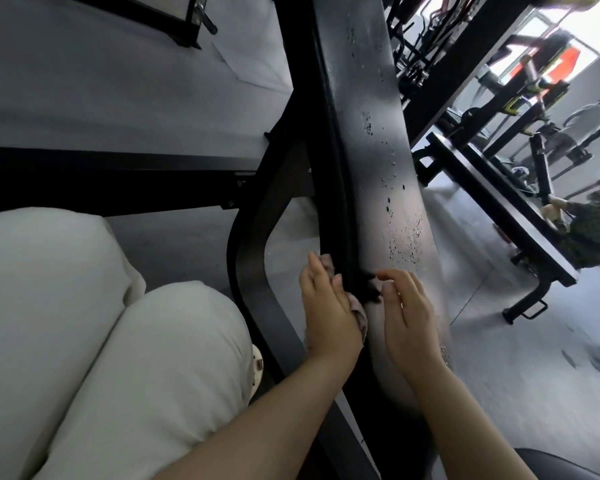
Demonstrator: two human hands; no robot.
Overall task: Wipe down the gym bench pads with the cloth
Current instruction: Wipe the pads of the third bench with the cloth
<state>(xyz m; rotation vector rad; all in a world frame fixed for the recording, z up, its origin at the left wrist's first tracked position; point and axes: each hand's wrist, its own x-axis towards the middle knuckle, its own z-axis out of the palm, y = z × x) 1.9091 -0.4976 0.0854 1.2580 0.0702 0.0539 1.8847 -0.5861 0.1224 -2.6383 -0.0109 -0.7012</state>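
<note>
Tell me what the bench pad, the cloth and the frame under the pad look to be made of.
Bench pad: likely vinyl or faux leather, black with a dull sheen; the surface has flaked off in many small spots.
Cloth: soft woven or microfibre fabric, pale pinkish, crumpled under the left hand.
Frame: seemingly painted metal, smooth matt black, with a curved bar and bolt heads.

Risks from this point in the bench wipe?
1. The bench pad has flaking, pitted spots and a torn black patch right by the cloth; rubbing there may snag the cloth or peel off more cover.
2. The left hand presses the cloth only along the pad's side edge, so the top face may get skipped.
3. The right hand rests flat on the pad, likely smudging it.
</note>
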